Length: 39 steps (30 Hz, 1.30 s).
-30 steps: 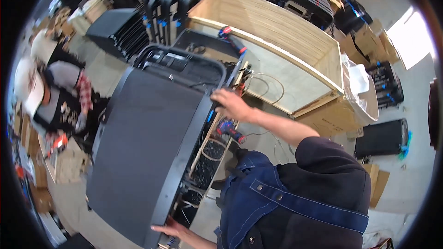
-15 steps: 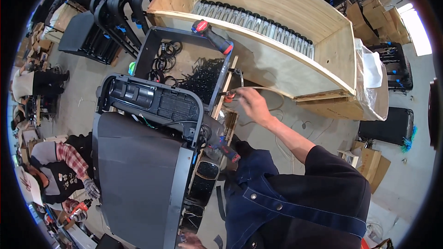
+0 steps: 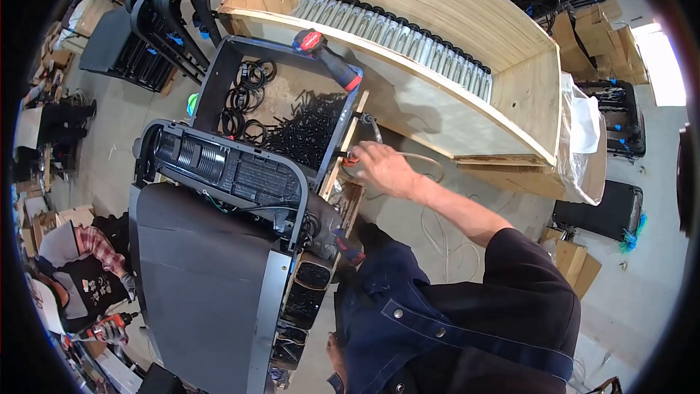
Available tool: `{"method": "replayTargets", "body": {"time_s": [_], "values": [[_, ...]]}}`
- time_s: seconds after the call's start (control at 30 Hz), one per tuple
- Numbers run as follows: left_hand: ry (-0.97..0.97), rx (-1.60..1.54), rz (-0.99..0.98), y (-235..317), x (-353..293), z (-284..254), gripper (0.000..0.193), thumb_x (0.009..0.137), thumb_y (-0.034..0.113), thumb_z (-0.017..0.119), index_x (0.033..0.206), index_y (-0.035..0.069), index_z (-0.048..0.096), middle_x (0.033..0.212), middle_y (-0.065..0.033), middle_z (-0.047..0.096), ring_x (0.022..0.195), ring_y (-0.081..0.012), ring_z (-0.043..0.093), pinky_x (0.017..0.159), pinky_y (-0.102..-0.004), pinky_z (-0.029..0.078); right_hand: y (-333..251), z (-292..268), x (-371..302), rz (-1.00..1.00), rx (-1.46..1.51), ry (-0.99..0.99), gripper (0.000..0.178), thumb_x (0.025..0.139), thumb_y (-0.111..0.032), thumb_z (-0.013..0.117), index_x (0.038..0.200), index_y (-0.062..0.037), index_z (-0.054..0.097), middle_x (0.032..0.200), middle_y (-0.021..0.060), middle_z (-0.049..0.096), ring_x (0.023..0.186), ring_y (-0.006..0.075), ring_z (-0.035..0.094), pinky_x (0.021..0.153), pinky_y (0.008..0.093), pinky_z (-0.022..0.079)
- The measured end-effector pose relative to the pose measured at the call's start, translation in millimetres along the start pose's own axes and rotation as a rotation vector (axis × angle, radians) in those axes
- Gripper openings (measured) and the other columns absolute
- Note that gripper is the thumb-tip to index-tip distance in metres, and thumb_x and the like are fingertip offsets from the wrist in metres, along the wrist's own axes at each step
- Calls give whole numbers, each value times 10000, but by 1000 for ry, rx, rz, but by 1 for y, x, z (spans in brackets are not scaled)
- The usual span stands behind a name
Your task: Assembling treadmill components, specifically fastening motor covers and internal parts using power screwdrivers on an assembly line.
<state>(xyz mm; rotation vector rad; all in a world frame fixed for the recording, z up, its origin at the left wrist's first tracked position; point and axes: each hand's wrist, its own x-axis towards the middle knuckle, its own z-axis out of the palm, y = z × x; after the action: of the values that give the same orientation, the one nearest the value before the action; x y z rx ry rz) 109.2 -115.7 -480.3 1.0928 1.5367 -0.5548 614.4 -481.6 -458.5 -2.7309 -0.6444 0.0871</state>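
Note:
My right hand point(image 3: 385, 170) reaches over to the right side of a dark grey bin point(image 3: 341, 147). Its bent fingers close on a small orange-handled tool point(image 3: 351, 162) at a wooden strip beside the bin; the tool's exact kind is hard to make out. Low in the view, beside my trousers, my left hand point(image 3: 335, 354) shows only in part, its fingers hidden. Left of me lies a treadmill point(image 3: 211, 270) with a dark belt and its motor end point(image 3: 226, 168) uncovered. A red-and-black power driver point(image 3: 328, 62) rests across the bin's far corner.
Black screws point(image 3: 306, 131) and coiled black cables point(image 3: 251, 76) fill the bin. Behind stands a wooden crate point(image 3: 539, 113) with a row of clear, black-capped tubes point(image 3: 397, 33). Another driver point(image 3: 348, 248) lies beside the treadmill. A co-worker point(image 3: 87, 277) holds a red drill point(image 3: 109, 327) at left.
My right hand has moved left onto the orange-handled tool. My left hand has drawn back from the treadmill's side rail toward my body. The view has shifted slightly.

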Motion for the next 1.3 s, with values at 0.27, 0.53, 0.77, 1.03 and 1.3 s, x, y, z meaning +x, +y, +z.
{"method": "replayTargets", "body": {"time_s": [0.27,0.53,0.77,1.03,1.3], "values": [[22,-77,93,13,-9,23,714,984,570,547,1402,-3,474,1089,-172,665,907,-252,650,737,-337,512,58,-27,21,810,788,-596,605,965,-286,556,1465,22,415,1206,314,635,1063,403,678,940,456,544],[58,-126,114,-67,24,8,615,987,473,575,1323,-41,530,1031,-166,683,896,-229,653,771,-337,526,162,197,32,810,912,161,1089,657,-118,896,1551,-19,282,1518,175,436,1377,318,452,1161,403,366],[123,-317,-33,-25,-13,29,485,996,432,595,1282,41,561,1024,-105,695,862,-191,679,751,-319,559,200,196,77,737,642,-13,329,844,-284,809,1096,-90,726,1001,15,732,906,169,653,794,352,513],[217,-382,24,-61,53,-32,461,952,452,658,1154,41,615,967,-90,714,805,-183,690,698,-335,575,165,75,53,472,601,39,331,823,-191,830,1075,5,744,1016,52,739,951,145,648,935,306,480],[688,-212,409,-100,197,-162,319,935,316,684,994,3,661,824,-94,718,699,-208,682,621,-356,554,36,-190,-33,264,774,466,391,968,-259,671,1193,60,648,1107,104,693,1027,219,655,999,365,506]]}}
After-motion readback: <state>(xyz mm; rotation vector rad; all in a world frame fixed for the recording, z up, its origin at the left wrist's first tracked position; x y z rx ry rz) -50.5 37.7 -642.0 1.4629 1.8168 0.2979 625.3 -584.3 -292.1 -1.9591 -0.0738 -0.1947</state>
